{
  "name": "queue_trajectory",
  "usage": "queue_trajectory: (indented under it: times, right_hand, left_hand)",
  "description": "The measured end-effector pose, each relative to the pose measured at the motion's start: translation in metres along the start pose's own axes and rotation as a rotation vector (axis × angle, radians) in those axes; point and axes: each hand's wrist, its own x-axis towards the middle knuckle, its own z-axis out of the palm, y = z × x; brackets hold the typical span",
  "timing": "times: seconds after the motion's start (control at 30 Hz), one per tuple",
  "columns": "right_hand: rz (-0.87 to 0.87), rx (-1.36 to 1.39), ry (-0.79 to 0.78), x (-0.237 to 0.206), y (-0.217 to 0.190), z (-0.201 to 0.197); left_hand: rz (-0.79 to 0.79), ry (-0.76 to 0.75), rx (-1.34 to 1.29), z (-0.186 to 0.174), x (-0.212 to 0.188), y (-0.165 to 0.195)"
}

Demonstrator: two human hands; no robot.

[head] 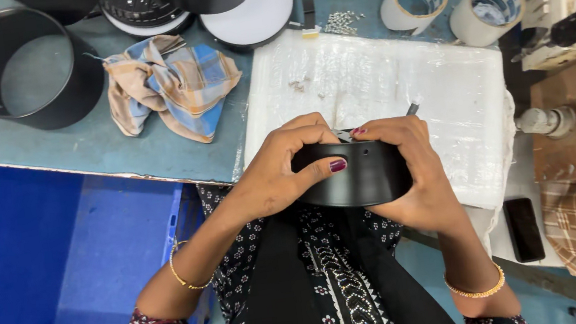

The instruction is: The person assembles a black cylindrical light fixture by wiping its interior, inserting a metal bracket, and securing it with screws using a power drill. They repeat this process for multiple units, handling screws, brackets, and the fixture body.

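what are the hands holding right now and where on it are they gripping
Both hands hold a black round housing by its side wall: the left hand wraps its left side, the right hand its right side, fingertips over the top rim.

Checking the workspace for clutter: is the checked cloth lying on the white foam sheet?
No, the checked cloth lies on the blue-grey table, left of the white foam sheet.
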Motion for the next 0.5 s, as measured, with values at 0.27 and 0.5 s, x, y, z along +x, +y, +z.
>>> queue_trajectory:
  times: [0.27,0.5]
  right_hand:
    - [0.091,0.137,-0.005,0.004,-0.004,-0.001]
    - [0.1,0.066,-0.053,0.005,-0.003,-0.013]
  left_hand:
    - [0.001,0.001,-0.002,-0.003,-0.004,-0.001]
    - [0.313,0.074,0.388,0.011,-0.004,0.017]
